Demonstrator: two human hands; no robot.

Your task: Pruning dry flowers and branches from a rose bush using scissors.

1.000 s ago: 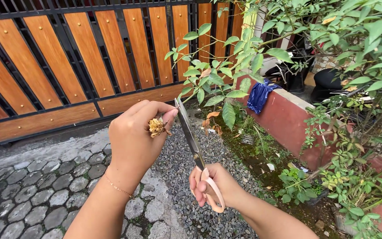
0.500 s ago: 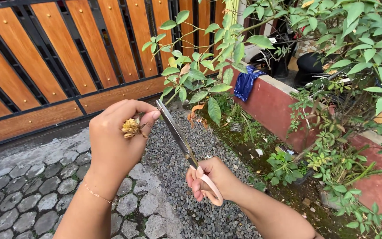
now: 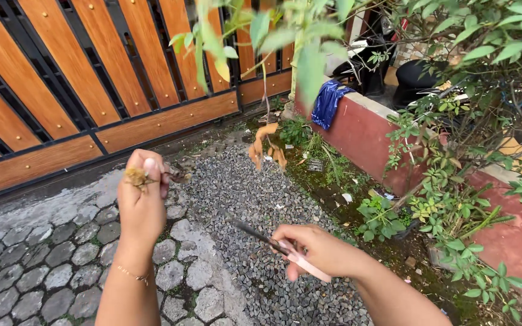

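Observation:
My left hand (image 3: 142, 199) is raised over the cobbles, its fingers pinched on a small dry brown flower head (image 3: 135, 177) with a short stalk. Lower and to the right, my right hand (image 3: 315, 249) grips pink-handled scissors (image 3: 285, 249), whose dark blades point left and lie nearly level above the gravel. A leafy green branch (image 3: 255, 33) hangs blurred at the top of the view, well above both hands.
A wood-and-black-metal gate (image 3: 92, 78) closes the back. Grey cobbles (image 3: 31, 271) lie left, a gravel strip (image 3: 255, 199) in the middle. A low red wall (image 3: 364, 136) with a blue cloth (image 3: 328, 102) and shrubs (image 3: 466, 199) runs along the right.
Both hands have come down and away from the branch. The scissors, earlier pointing up at the leaves, now lie nearly flat. The left hand still pinches the dry flower head.

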